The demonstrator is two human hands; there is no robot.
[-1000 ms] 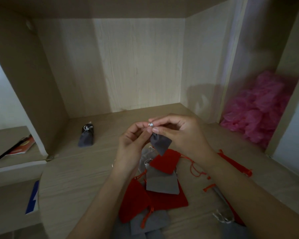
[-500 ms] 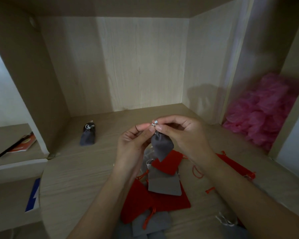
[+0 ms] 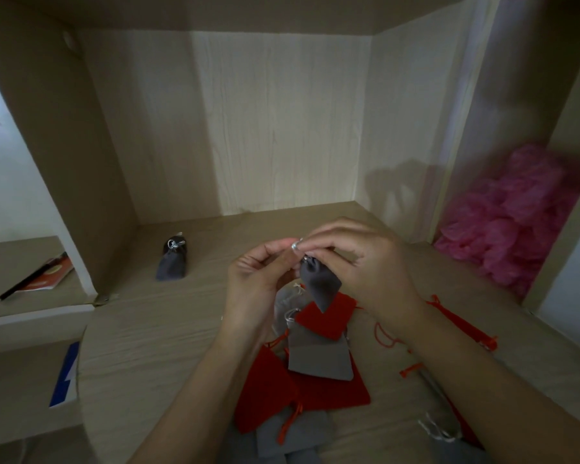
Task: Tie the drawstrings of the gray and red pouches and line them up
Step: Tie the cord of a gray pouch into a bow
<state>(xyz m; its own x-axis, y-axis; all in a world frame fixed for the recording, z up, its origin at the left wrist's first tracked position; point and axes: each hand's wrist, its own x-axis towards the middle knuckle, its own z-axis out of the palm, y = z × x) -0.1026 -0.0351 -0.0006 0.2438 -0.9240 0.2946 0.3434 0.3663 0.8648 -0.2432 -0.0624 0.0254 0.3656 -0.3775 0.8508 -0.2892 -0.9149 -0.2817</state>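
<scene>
Head-camera view of a person at a pale wooden shelf (image 3: 154, 329), both hands raised over the work: a small gray fabric pouch (image 3: 320, 284) hangs just below the fingers, its gathered neck uppermost and its long axis near upright, the bottom corner tipped slightly toward the person's right. The left hand (image 3: 258, 279) and the right hand (image 3: 359, 262) meet at the neck, where the fingertips (image 3: 307, 242) of both are pressed together in a pinch on the silver drawstring (image 3: 297, 246); the other fingers of each hand are loosely curled, and whether the knot is already drawn tight cannot be told at this size. The pouch touches nothing but the hands and hangs above a heap of flat red and gray pouches (image 3: 318, 360), untied by the look of their loose cords, lying on the shelf just in front of the person. A tied gray pouch (image 3: 173, 262) lies well apart at the back left, near the shelf's side wall; the left hand is the nearer to it. Judged from this, the tying of the held pouch is in hand, and the coming move, setting it beside the tied one, would carry it leftward and away from the person. A pink crumpled mass (image 3: 516, 212) fills the compartment to the right.
</scene>
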